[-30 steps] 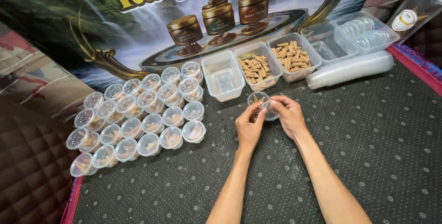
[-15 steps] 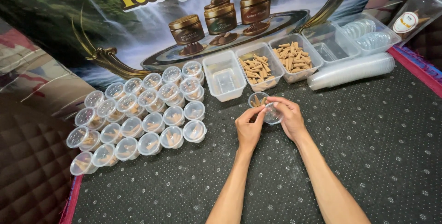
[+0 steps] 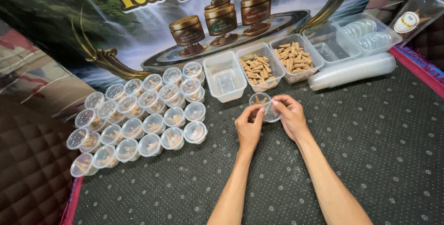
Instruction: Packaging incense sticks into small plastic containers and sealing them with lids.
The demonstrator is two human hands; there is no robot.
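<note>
My left hand (image 3: 249, 127) and my right hand (image 3: 289, 116) together hold a small clear plastic cup (image 3: 263, 106) with a few tan cones inside, just above the dark dotted mat (image 3: 379, 151). The fingertips of both hands pinch its rim and a thin clear lid. Straight beyond the cup stand two clear tubs of tan incense cones (image 3: 259, 69) (image 3: 292, 57) and an empty clear tub (image 3: 225, 81).
Several lidded small cups with cones (image 3: 138, 114) sit in rows on the left. A lying stack of clear cups (image 3: 354, 71) and a tub of clear lids (image 3: 367, 33) are at the back right. A printed banner (image 3: 152, 26) rises behind. A quilted brown surface (image 3: 27, 169) borders the left.
Both hands stay around the cup in the same place; the fingers have shifted slightly along its rim.
</note>
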